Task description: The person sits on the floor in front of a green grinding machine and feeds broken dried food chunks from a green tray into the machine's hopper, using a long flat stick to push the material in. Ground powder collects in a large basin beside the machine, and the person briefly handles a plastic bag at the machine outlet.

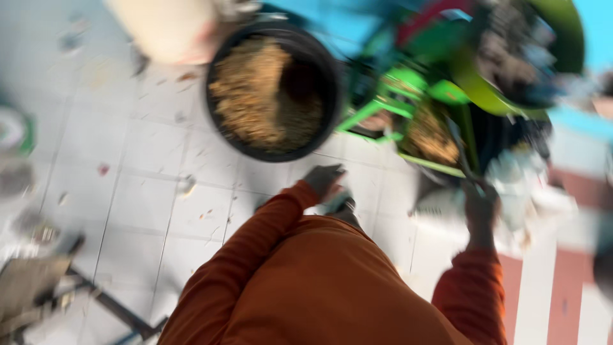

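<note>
Green machine (440, 96) stands on the tiled floor (128, 191), a black tub (319, 70) of brown chopped fibre beside it. My right hand (480, 211) reaches its lower edge; left hand (322, 180) hangs low. A steadier stance would serve. Blur hides both grips: cannot tell.

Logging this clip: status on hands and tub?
Left hand low, grip blurred. Right hand at green machine. Black tub of brown shreds apart, untouched.
</note>
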The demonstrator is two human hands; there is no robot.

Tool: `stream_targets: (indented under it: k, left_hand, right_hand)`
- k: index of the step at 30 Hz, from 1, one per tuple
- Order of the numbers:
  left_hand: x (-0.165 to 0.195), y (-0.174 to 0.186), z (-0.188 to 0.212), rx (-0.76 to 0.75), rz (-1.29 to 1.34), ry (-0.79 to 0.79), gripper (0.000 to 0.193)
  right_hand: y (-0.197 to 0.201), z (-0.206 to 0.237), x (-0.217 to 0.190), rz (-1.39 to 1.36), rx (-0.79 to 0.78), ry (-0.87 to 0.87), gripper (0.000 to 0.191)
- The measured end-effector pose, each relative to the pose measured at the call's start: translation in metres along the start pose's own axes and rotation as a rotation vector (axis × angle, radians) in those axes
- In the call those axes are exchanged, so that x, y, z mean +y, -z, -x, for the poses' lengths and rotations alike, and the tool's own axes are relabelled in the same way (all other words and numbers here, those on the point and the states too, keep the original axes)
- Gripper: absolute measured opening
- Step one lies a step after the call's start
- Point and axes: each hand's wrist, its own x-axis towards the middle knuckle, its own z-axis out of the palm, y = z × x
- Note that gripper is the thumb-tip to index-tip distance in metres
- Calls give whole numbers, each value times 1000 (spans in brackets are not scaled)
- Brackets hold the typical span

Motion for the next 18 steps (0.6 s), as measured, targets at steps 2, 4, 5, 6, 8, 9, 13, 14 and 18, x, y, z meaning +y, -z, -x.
stream_targets:
  k: [2,4,5,6,8,9,13,14,18]
  left_hand:
    - [13,-17,-24,-29,42,-6,48]
    - [38,-44,-54,-39,40,0,44]
    - [51,-61,-75,-150,22,54,39]
    - [64,-79,-95,-260,3,110,35]
    - [81,-116,-129,-397,32,240,31]
    - [82,-134,-147,-423,76,309,31]
    - [56,-184,-180,-646,-62,378,34]
    - [40,-191,-179,-648,-21,382,33]
    - [-8,-233,-183,-784,43,408,37]
  right_hand:
    - [10,-18,28,98,-25,-113,41]
    - [26,-43,59,160,-82,-129,41]
    - [34,-60,74,162,-98,-141,41]
    - [42,-77,89,165,-115,-153,42]
    - [52,-115,112,194,-169,-163,43]
    - [51,-135,119,216,-198,-162,43]
    - [9,-194,117,273,-232,-126,42]
    - [-10,-202,111,278,-231,-127,42]
    - [-66,-229,110,284,-189,-60,39]
